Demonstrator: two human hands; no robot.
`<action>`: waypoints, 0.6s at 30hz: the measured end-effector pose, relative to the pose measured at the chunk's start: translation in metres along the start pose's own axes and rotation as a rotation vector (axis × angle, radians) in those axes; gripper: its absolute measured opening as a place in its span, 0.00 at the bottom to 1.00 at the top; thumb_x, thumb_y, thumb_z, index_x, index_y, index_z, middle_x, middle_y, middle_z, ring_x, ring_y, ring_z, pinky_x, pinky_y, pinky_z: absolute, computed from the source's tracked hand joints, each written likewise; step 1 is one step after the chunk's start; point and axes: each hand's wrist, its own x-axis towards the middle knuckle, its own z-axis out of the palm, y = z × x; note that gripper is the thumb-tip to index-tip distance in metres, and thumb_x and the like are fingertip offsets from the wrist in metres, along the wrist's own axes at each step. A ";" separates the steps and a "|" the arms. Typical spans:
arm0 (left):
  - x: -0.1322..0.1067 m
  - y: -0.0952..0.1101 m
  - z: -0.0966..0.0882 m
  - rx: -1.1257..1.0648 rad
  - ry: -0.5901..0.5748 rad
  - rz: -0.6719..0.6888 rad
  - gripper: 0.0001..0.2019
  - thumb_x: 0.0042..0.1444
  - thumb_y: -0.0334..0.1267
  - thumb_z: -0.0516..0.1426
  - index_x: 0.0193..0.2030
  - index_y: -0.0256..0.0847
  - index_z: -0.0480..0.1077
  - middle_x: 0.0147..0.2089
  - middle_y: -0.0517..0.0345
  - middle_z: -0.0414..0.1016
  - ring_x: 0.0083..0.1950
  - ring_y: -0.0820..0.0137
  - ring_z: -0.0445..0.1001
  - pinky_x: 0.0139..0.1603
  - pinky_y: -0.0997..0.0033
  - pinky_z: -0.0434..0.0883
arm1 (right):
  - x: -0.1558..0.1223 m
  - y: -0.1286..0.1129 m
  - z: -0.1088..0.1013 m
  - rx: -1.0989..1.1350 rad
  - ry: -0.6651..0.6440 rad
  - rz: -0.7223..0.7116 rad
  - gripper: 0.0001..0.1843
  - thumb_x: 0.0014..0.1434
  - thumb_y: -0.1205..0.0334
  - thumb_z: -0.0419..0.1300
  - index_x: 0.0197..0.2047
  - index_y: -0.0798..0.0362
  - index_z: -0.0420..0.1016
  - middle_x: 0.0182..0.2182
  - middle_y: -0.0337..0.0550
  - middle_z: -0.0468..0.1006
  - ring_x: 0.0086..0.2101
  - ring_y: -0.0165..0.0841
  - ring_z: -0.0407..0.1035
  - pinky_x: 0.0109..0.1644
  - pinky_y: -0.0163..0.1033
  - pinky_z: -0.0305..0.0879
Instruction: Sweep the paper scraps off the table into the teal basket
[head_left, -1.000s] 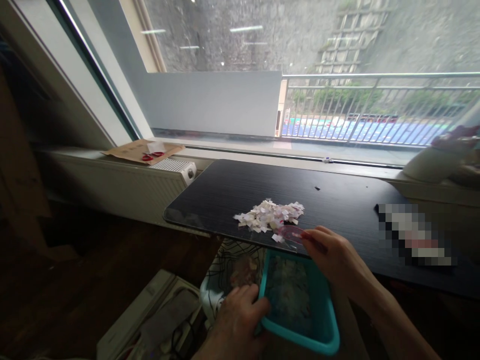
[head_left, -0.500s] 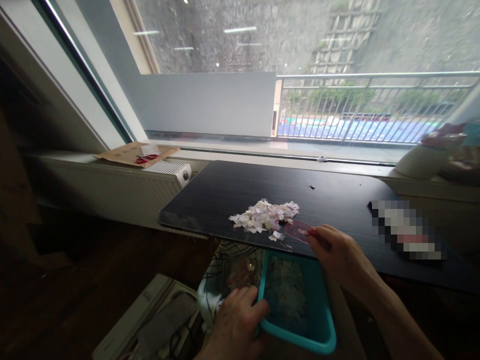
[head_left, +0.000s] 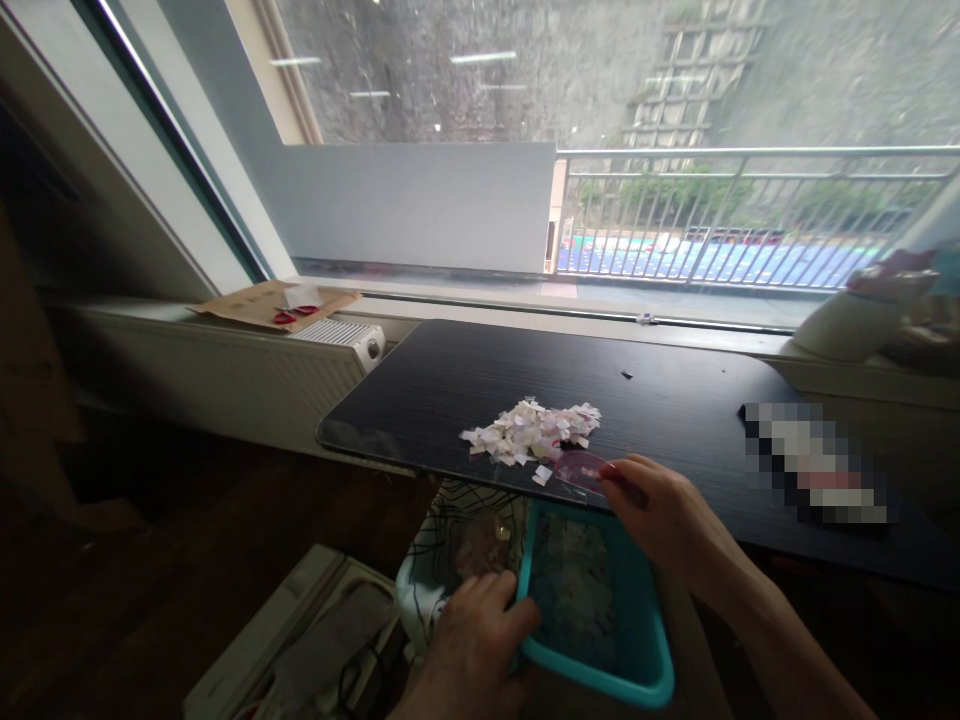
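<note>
My right hand (head_left: 660, 500) is closed on a see-through pink plastic piece (head_left: 577, 472) with a rounded end; its exact kind is unclear. The piece lies low over the black tabletop (head_left: 525, 360), close to the near edge. Just beyond it is a pile of small torn paper scraps (head_left: 525, 432), with one loose scrap (head_left: 542, 475) nearer the edge. Below, my left hand (head_left: 480, 630) is closed around the left rim of a teal plastic basin (head_left: 660, 660). Paper bits (head_left: 577, 580) lie inside the basin, partly under the table edge.
Left of the basin stands a lined wastebasket (head_left: 412, 590) with rubbish inside. A pale box (head_left: 262, 640) sits lower left. Red-handled scissors (head_left: 295, 315) lie on brown paper (head_left: 240, 305) by the radiator (head_left: 330, 345). A blurred-out object (head_left: 817, 465) is at the table's right.
My right hand has moved slightly left and toward the near table edge with the pink piece. The loose scrap has shifted a little left. My left hand stays on the basin rim.
</note>
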 end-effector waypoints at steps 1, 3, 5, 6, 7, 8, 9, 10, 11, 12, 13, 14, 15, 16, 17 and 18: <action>0.000 0.000 0.000 0.002 -0.001 -0.001 0.09 0.46 0.31 0.59 0.34 0.44 0.65 0.38 0.59 0.65 0.40 0.64 0.64 0.37 0.65 0.56 | -0.002 0.002 -0.002 -0.011 0.003 0.010 0.10 0.59 0.61 0.52 0.33 0.51 0.73 0.29 0.37 0.72 0.28 0.28 0.65 0.32 0.34 0.57; 0.000 0.001 0.000 0.013 0.000 -0.005 0.09 0.46 0.31 0.59 0.34 0.44 0.65 0.38 0.59 0.65 0.40 0.64 0.64 0.37 0.66 0.56 | -0.004 0.003 -0.004 -0.033 0.023 0.029 0.10 0.60 0.60 0.52 0.32 0.52 0.73 0.29 0.38 0.71 0.27 0.29 0.65 0.32 0.34 0.57; 0.000 0.001 0.000 0.025 -0.006 -0.002 0.09 0.46 0.32 0.59 0.34 0.44 0.65 0.38 0.59 0.65 0.40 0.64 0.64 0.36 0.66 0.56 | -0.003 0.002 -0.004 -0.027 0.038 0.031 0.11 0.60 0.60 0.52 0.31 0.52 0.73 0.28 0.38 0.71 0.27 0.29 0.65 0.32 0.34 0.57; 0.000 0.000 0.001 0.031 -0.009 0.000 0.09 0.46 0.33 0.59 0.35 0.44 0.65 0.38 0.59 0.65 0.39 0.64 0.64 0.36 0.66 0.57 | -0.003 0.001 -0.003 -0.012 0.037 0.025 0.10 0.60 0.60 0.52 0.32 0.52 0.73 0.28 0.38 0.71 0.27 0.29 0.65 0.32 0.34 0.57; 0.000 0.000 0.002 0.036 -0.014 0.003 0.09 0.46 0.33 0.60 0.35 0.44 0.65 0.38 0.59 0.65 0.39 0.64 0.64 0.36 0.66 0.57 | -0.002 -0.001 -0.002 0.007 0.036 0.016 0.10 0.59 0.60 0.52 0.33 0.52 0.73 0.29 0.38 0.72 0.28 0.29 0.65 0.32 0.34 0.58; 0.000 -0.001 0.002 0.041 -0.015 0.006 0.10 0.45 0.33 0.60 0.35 0.44 0.65 0.39 0.59 0.65 0.39 0.64 0.64 0.36 0.66 0.57 | 0.000 -0.003 0.000 0.022 0.033 0.006 0.10 0.59 0.61 0.52 0.33 0.52 0.74 0.29 0.38 0.72 0.28 0.28 0.66 0.32 0.33 0.58; 0.000 -0.001 0.003 0.046 -0.013 0.011 0.10 0.45 0.33 0.60 0.35 0.44 0.65 0.39 0.59 0.65 0.39 0.64 0.64 0.36 0.66 0.57 | 0.001 -0.005 0.001 0.032 0.029 -0.005 0.10 0.59 0.61 0.51 0.34 0.52 0.74 0.29 0.38 0.72 0.28 0.28 0.66 0.32 0.33 0.58; 0.000 -0.001 0.004 0.052 -0.007 0.014 0.10 0.44 0.33 0.59 0.35 0.44 0.65 0.39 0.59 0.65 0.39 0.64 0.64 0.36 0.66 0.57 | 0.002 -0.006 0.003 0.037 0.023 -0.016 0.11 0.59 0.61 0.51 0.33 0.52 0.74 0.29 0.38 0.72 0.28 0.29 0.66 0.32 0.33 0.58; 0.000 -0.002 0.004 0.056 0.001 0.016 0.10 0.44 0.32 0.59 0.35 0.44 0.65 0.39 0.59 0.65 0.39 0.64 0.64 0.36 0.66 0.57 | 0.004 -0.007 0.004 0.036 0.016 -0.027 0.11 0.59 0.62 0.51 0.33 0.52 0.74 0.29 0.38 0.72 0.28 0.29 0.66 0.32 0.33 0.58; 0.001 -0.002 0.004 0.057 0.007 0.018 0.10 0.44 0.32 0.59 0.35 0.44 0.65 0.39 0.59 0.65 0.39 0.64 0.64 0.36 0.66 0.57 | 0.005 -0.007 0.004 0.031 0.008 -0.034 0.11 0.59 0.62 0.51 0.33 0.52 0.74 0.29 0.39 0.72 0.28 0.29 0.66 0.31 0.33 0.57; 0.001 -0.002 0.004 0.056 0.013 0.020 0.10 0.44 0.32 0.59 0.35 0.44 0.65 0.39 0.59 0.64 0.39 0.64 0.64 0.36 0.66 0.57 | 0.005 -0.006 0.005 0.020 0.005 -0.035 0.12 0.59 0.62 0.50 0.33 0.52 0.74 0.28 0.39 0.72 0.28 0.29 0.66 0.31 0.33 0.57; 0.001 -0.002 0.004 0.052 0.016 0.020 0.10 0.44 0.32 0.59 0.35 0.44 0.65 0.38 0.59 0.64 0.39 0.64 0.64 0.36 0.66 0.57 | 0.005 -0.005 0.004 0.007 0.009 -0.032 0.12 0.59 0.62 0.50 0.32 0.52 0.75 0.28 0.39 0.72 0.27 0.29 0.66 0.31 0.34 0.57; 0.001 -0.002 0.004 0.046 0.017 0.020 0.10 0.44 0.32 0.59 0.35 0.44 0.65 0.38 0.58 0.64 0.39 0.64 0.64 0.36 0.66 0.57 | 0.005 -0.004 0.004 -0.009 0.019 -0.023 0.12 0.59 0.62 0.50 0.32 0.52 0.75 0.28 0.40 0.73 0.27 0.30 0.66 0.31 0.34 0.57; 0.001 -0.001 0.003 0.040 0.018 0.020 0.10 0.45 0.32 0.59 0.35 0.44 0.65 0.38 0.58 0.64 0.39 0.64 0.64 0.36 0.66 0.57 | 0.005 -0.002 0.003 -0.023 0.031 -0.012 0.12 0.59 0.62 0.51 0.32 0.52 0.75 0.28 0.40 0.73 0.27 0.30 0.66 0.31 0.34 0.57; 0.001 -0.001 0.003 0.033 0.018 0.020 0.10 0.45 0.31 0.59 0.35 0.44 0.65 0.38 0.58 0.65 0.39 0.64 0.64 0.36 0.66 0.57 | 0.004 -0.001 0.002 -0.032 0.042 -0.002 0.12 0.59 0.62 0.51 0.32 0.52 0.75 0.29 0.40 0.73 0.27 0.30 0.66 0.31 0.34 0.58; 0.000 0.000 0.003 0.029 0.018 0.019 0.10 0.45 0.31 0.59 0.35 0.44 0.65 0.38 0.58 0.65 0.39 0.64 0.64 0.36 0.66 0.57 | 0.003 -0.001 0.002 -0.033 0.049 0.005 0.12 0.59 0.62 0.51 0.32 0.52 0.75 0.29 0.40 0.73 0.27 0.30 0.66 0.32 0.34 0.58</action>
